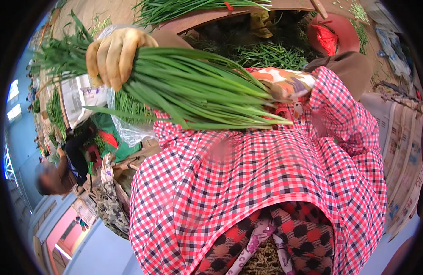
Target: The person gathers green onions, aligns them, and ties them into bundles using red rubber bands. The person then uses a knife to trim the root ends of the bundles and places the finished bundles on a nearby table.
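My left hand [116, 56], in a yellowish, stained glove, is closed around a thick bundle of long green leafy stalks, likely garlic chives [194, 86]. The bundle lies sideways in front of my chest, with ragged leaf tips to the left and pale cut ends to the right. Behind those pale ends is my right hand [276, 86], near a patterned sleeve cuff; its fingers are mostly hidden, so its grip does not show. A red and white checked smock covers my body.
More stalks [197, 10] with a red tie lie on the wooden table [290, 4]. Loose greens [270, 55] fill the space below its curved edge. A red basin [349, 34] stands at the right. A clear plastic bag [129, 129] and a seated person [60, 172] are at the left.
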`<state>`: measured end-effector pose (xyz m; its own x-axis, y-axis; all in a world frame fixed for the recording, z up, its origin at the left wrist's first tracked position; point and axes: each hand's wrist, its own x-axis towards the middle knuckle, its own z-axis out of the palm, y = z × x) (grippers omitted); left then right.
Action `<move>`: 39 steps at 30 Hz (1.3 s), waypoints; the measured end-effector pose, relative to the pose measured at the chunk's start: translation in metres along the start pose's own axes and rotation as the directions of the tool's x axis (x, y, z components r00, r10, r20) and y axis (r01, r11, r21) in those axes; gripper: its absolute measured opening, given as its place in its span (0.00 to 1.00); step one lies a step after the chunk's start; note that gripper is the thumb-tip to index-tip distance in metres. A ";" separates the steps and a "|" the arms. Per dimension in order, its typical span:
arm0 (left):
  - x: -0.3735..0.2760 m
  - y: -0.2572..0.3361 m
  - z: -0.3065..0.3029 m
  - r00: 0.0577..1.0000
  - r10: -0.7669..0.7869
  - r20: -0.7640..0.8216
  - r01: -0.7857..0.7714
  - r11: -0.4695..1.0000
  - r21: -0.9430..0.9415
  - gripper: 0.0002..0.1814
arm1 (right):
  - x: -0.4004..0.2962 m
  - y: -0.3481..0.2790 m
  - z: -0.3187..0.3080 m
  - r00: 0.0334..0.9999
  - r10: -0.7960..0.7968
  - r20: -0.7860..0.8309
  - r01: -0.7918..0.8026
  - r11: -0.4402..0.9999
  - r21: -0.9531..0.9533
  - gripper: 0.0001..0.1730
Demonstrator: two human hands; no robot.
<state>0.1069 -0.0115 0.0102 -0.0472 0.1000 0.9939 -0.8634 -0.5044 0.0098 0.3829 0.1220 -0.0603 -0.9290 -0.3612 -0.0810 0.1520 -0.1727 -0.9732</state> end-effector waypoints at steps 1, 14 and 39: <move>-0.012 -0.001 0.004 0.998 0.041 -0.052 -0.037 0.997 0.064 0.05 | -0.001 0.000 0.003 0.999 -0.018 0.031 0.017 1.000 0.017 0.49; -0.054 0.019 -0.016 0.979 0.128 -0.156 -0.105 0.983 0.150 0.18 | 0.066 0.021 0.022 0.960 -0.252 -0.122 0.255 0.967 0.012 0.56; -0.045 0.003 -0.050 0.954 0.165 -0.251 -0.137 0.982 0.128 0.26 | 0.063 0.007 -0.012 0.987 0.103 -0.127 -0.094 0.993 0.072 0.24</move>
<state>0.0817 0.0257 -0.0397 -0.3139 0.2275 0.9218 -0.7773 -0.6190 -0.1119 0.3213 0.1090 -0.0750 -0.9437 -0.2579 -0.2072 0.2626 -0.2034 -0.9432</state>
